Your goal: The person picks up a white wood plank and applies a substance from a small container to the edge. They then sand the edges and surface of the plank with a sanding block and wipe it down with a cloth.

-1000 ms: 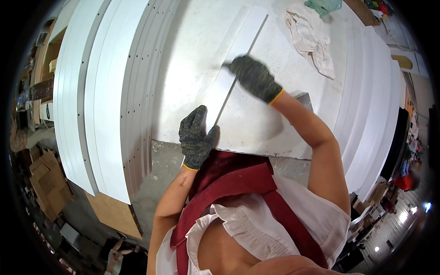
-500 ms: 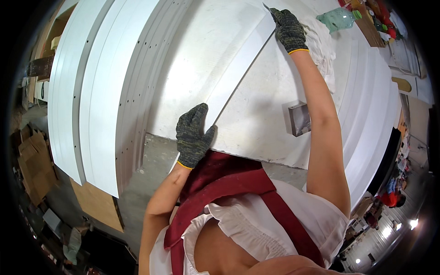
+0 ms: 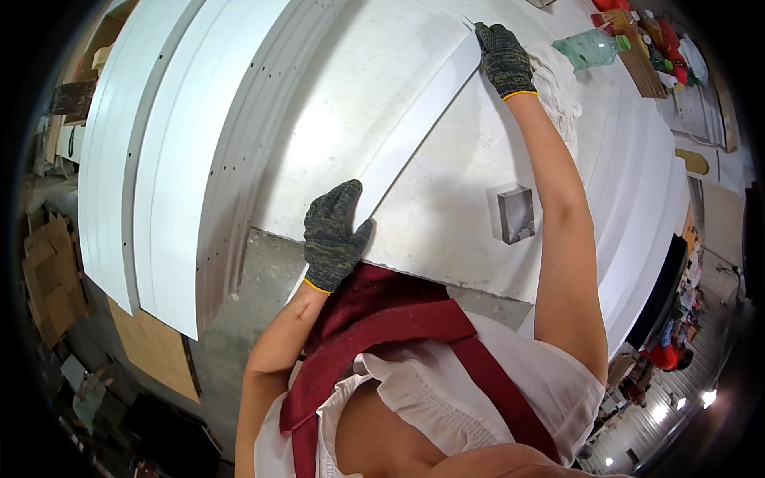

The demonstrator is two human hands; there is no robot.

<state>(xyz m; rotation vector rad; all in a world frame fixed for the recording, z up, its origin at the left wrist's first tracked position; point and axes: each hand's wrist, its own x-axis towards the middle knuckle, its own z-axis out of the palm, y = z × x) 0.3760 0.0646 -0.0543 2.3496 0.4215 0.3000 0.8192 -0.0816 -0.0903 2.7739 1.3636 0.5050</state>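
Head view: our left hand (image 3: 336, 235) lies over the near part of the white strip (image 3: 422, 111), open, with the thumb spread away from the fingers. We judge that it steadies the strip against the worktop (image 3: 446, 215); the pressure itself cannot be seen. Our right hand (image 3: 505, 62) is at the strip's far end, its fingers closed on a thin pointed tool (image 3: 468, 22). Only the tip projects past the glove, so we cannot tell the tool's exact type.

The strip runs diagonally between the two hands, away from us and to the right. To the near right of the right hand, beside its forearm, stands a grey metal block (image 3: 516, 215). A white cloth (image 3: 555, 92) lies just right of the right hand, and a green bottle (image 3: 590, 49) lies beyond the cloth. Ribbed white panels (image 3: 179, 159) stand to the left of both hands.

Change to note: one second ago our right hand was about midway along the strip; it is now at the far end, while the left hand has kept to the near part. We take this to mean that the tool's travel along the exposed length has reached its outer limit.
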